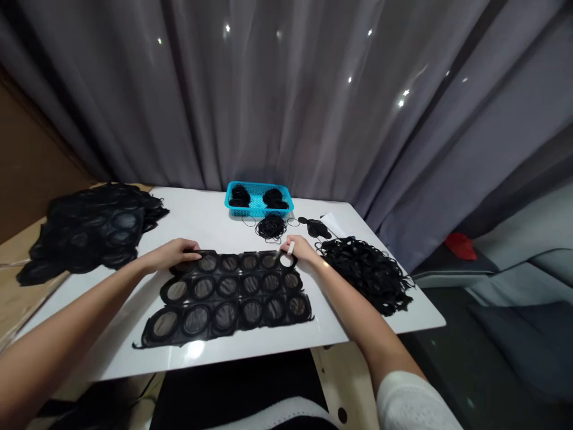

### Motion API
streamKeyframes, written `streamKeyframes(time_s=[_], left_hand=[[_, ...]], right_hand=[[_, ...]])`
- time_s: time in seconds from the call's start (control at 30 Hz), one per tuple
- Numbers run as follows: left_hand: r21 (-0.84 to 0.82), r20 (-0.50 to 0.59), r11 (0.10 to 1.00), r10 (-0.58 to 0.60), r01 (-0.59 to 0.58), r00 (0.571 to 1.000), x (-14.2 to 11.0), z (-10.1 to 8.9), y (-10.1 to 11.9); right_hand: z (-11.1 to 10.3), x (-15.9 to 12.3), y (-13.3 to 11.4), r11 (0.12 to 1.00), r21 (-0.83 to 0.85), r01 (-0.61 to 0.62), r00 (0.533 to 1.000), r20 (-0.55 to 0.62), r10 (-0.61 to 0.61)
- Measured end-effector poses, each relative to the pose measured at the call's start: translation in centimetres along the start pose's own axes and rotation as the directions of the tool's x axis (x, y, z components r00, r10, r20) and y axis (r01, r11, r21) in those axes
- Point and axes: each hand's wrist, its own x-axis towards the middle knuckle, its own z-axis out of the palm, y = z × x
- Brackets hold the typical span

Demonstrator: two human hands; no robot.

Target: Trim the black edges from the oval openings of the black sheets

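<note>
A black sheer sheet [237,285] with rows of ring-edged round patches lies flat in front of me. My left hand [181,252] pinches its far left corner between thumb and fingers. At the far right corner, my right hand [299,247] has its fingers closed on the edge. Beside these fingers one ring shows white table through its centre. A short pale strip [290,247] shows on the right thumb side; whether it is held or wrapped on, I cannot tell. A tangle of thin black cords [271,226] lies just beyond the sheet.
A blue basket [259,211] holding black bundles stands at the back of the white table [192,215]. Stacked black sheets [89,230] lie at left. A heap of black cut pieces [364,272] sits by my right forearm, with a flat black piece [317,227] behind. Grey curtains hang behind.
</note>
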Motion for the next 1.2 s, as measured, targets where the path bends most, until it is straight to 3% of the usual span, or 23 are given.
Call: streamKeyframes(time_s=[0.13,0.23,0.3,0.4,0.47,0.57,0.7,0.83,1.2], left_hand=[[0.131,-0.217,0.991,0.006,0.023,0.976,0.2,0.4,-0.6],[0.230,-0.339,0.973,0.078,0.003,0.937,0.2,2.5,1.0],[0.276,-0.309,0.956,0.187,-0.100,0.933,0.3,5.3,3.1],[0.345,-0.145,0.817,0.533,-0.462,0.834,0.5,10.3,6.2],[0.392,-0.124,0.764,0.595,-0.512,0.794,0.5,13.0,7.2],[0.455,-0.137,0.769,0.560,-0.450,0.817,0.2,15.3,7.1],[0.467,-0.188,0.799,0.508,-0.379,0.840,-0.5,15.9,6.4],[0.470,-0.192,0.813,0.475,-0.345,0.859,-0.8,15.8,6.7],[0.485,-0.192,0.805,0.480,-0.342,0.856,-0.8,16.0,6.8]], right_hand=[[-2.2,0.3,0.4,0.993,-0.109,0.055,0.988,-0.137,-0.069],[-3.9,-0.5,0.2,0.996,-0.071,0.062,0.985,-0.159,-0.073],[-4.0,-1.2,0.2,0.999,0.029,0.020,0.997,-0.081,-0.018],[-2.5,-2.1,0.4,0.995,0.099,-0.030,0.999,0.034,0.027],[-1.2,-2.5,0.6,0.995,0.094,-0.024,0.995,0.095,0.015],[0.5,-2.6,0.9,0.997,0.074,-0.004,0.982,0.190,-0.010],[1.2,-2.1,1.1,0.999,-0.025,0.030,0.952,0.304,-0.021],[1.0,-1.6,1.0,0.971,-0.212,0.108,0.951,0.306,-0.039],[0.4,-0.5,0.6,0.975,-0.220,0.011,0.919,0.386,0.077]])
